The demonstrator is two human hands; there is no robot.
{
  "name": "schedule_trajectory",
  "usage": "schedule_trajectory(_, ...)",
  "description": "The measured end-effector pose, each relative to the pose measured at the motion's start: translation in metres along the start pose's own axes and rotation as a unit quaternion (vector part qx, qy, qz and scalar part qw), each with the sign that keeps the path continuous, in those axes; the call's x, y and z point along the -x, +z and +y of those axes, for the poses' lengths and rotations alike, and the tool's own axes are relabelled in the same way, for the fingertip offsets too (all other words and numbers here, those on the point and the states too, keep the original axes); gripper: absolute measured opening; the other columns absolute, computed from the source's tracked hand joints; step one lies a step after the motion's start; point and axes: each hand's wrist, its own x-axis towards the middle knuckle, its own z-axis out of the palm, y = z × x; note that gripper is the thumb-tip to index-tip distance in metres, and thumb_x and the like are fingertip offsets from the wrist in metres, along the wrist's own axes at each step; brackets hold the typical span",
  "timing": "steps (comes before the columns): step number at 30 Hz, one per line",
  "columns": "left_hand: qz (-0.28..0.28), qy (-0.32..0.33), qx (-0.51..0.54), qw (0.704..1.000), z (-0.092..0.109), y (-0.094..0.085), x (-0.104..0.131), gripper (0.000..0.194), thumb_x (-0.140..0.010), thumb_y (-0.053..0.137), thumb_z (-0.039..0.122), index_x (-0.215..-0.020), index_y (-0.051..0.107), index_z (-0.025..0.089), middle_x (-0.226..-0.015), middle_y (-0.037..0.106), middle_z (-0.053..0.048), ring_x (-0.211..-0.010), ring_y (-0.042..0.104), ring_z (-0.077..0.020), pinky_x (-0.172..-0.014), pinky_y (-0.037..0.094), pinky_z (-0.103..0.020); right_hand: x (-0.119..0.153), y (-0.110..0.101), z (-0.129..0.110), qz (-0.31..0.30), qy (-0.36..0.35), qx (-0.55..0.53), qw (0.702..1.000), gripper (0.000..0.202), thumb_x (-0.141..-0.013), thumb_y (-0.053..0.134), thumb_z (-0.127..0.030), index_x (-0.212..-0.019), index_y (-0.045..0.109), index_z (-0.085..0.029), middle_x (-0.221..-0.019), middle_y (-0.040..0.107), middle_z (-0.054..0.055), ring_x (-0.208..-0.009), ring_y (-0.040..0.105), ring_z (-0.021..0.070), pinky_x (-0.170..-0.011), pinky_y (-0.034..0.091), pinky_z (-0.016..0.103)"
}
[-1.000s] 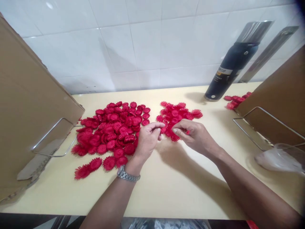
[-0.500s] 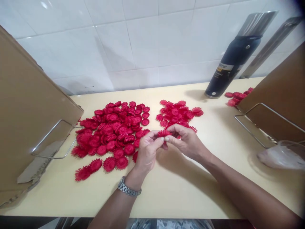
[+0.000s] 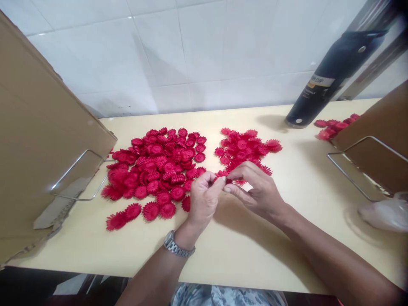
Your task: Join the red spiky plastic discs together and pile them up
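My left hand (image 3: 205,197) pinches a small red toothed disc piece (image 3: 220,174) between thumb and fingers; the fingers partly cover it. My right hand (image 3: 259,189) touches the same piece from the right, its index finger on the piece's edge and its thumb a little lower. Left of the hands lies a large pile of red flower-like discs (image 3: 156,161), some of them stacked. Behind the hands is a smaller pile of red discs (image 3: 244,146), partly hidden by my right hand.
Cardboard (image 3: 47,127) with a wire handle stands at the left, and more cardboard (image 3: 379,140) at the right. A dark bottle (image 3: 328,80) stands at the back right near more red discs (image 3: 333,127). A clear plastic item (image 3: 385,212) lies at the right edge.
The view has shifted, so the scene sits further right. My right thumb has come away from my left thumb and moved lower, while my left thumb presses over the piece.
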Motion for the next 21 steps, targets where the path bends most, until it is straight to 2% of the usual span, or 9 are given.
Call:
schedule_trajectory(2,-0.027,-0.013,0.037,0.999,0.0,0.0,-0.001,0.034,-0.072,0.065,0.03,-0.054,0.04,0.017,-0.049,0.034,0.007,-0.046,0.029,-0.0051,-0.045,0.023,-0.02,0.002,0.001,0.002,-0.013,-0.003,-0.015,1.0,0.015,-0.085,0.058,-0.033,-0.081,0.056,-0.019,-0.07,0.059,0.003,-0.065,0.053,0.0138,-0.055,0.042,0.025)
schedule_trajectory(5,-0.073,-0.021,0.074,0.994,-0.001,-0.001,-0.002,0.032,-0.073,0.066,0.033,-0.056,0.045,0.016,-0.048,0.038,0.007,-0.046,0.032,-0.0057,-0.046,0.025,-0.021,0.003,0.001,0.004,-0.052,0.043,-0.054,0.996,0.015,-0.085,0.058,-0.032,-0.08,0.058,-0.018,-0.072,0.06,0.003,-0.065,0.054,0.0126,-0.054,0.043,0.024)
schedule_trajectory(9,-0.123,0.015,0.027,0.992,0.0,-0.007,-0.001,0.026,-0.08,0.059,0.033,-0.063,0.052,0.016,-0.056,0.049,0.003,-0.055,0.044,-0.0082,-0.055,0.034,-0.022,0.002,-0.003,0.003,-0.09,0.093,-0.104,0.986,0.011,-0.084,0.058,-0.023,-0.075,0.06,-0.017,-0.072,0.062,0.003,-0.064,0.055,0.0111,-0.054,0.043,0.022)
schedule_trajectory(13,-0.154,0.013,-0.026,0.988,0.007,-0.012,-0.002,0.018,-0.082,0.054,0.028,-0.069,0.056,0.015,-0.061,0.053,0.001,-0.061,0.05,-0.0101,-0.061,0.038,-0.024,0.0,-0.007,0.002,-0.109,0.122,-0.129,0.978,0.012,-0.082,0.055,-0.013,-0.075,0.064,-0.017,-0.069,0.063,0.002,-0.061,0.055,0.0103,-0.053,0.041,0.022)
schedule_trajectory(18,-0.169,-0.003,-0.028,0.985,0.01,-0.013,-0.005,0.017,-0.079,0.057,0.025,-0.066,0.059,0.014,-0.061,0.058,-0.001,-0.061,0.054,-0.0116,-0.063,0.041,-0.025,0.0,-0.011,0.003,-0.131,0.206,-0.224,0.944,0.015,-0.079,0.055,-0.018,-0.068,0.065,-0.016,-0.067,0.062,0.002,-0.06,0.055,0.0117,-0.055,0.042,0.024)
schedule_trajectory(21,-0.164,-0.02,0.0,0.986,0.007,-0.013,-0.005,0.017,-0.077,0.06,0.024,-0.063,0.059,0.015,-0.057,0.059,0.0,-0.055,0.053,-0.011,-0.057,0.041,-0.024,0.002,-0.012,0.006,-0.14,0.252,-0.286,0.914,0.014,-0.078,0.057,-0.021,-0.068,0.066,-0.016,-0.063,0.06,0.001,-0.058,0.053,0.0118,-0.054,0.041,0.025)
